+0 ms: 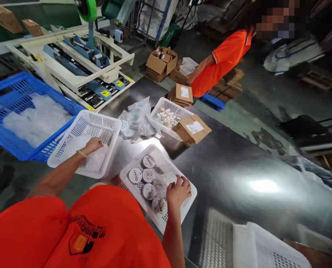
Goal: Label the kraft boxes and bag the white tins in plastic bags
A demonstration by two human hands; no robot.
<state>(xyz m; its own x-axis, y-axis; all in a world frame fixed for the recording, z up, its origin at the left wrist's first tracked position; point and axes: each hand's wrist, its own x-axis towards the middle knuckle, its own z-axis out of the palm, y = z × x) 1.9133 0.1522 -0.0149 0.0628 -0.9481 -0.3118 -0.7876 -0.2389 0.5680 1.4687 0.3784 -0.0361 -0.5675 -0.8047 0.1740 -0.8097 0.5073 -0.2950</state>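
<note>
My left hand [93, 146] is closed in a white perforated basket [114, 128], over a heap of clear plastic bags [94, 160]. What its fingers pinch, if anything, is hidden. Over the right side of a second white basket [126, 172], my right hand [179, 190] bends its fingers onto a crumpled clear plastic bag [160, 183]. Several round white-lidded jars [135, 175] stand beside that bag, some with dark lettering on the lid. Part of another lettered jar [158, 204] shows close to my right wrist.
A blue crate [40, 149] of clear plastic adjoins the left basket. Beyond lie bagged round items [136, 117], a basket of small bottles [168, 118] and flat cardboard boxes [192, 129] on the metal table [232, 167]. Another person [224, 56] stands across; a machine [79, 63] is far left.
</note>
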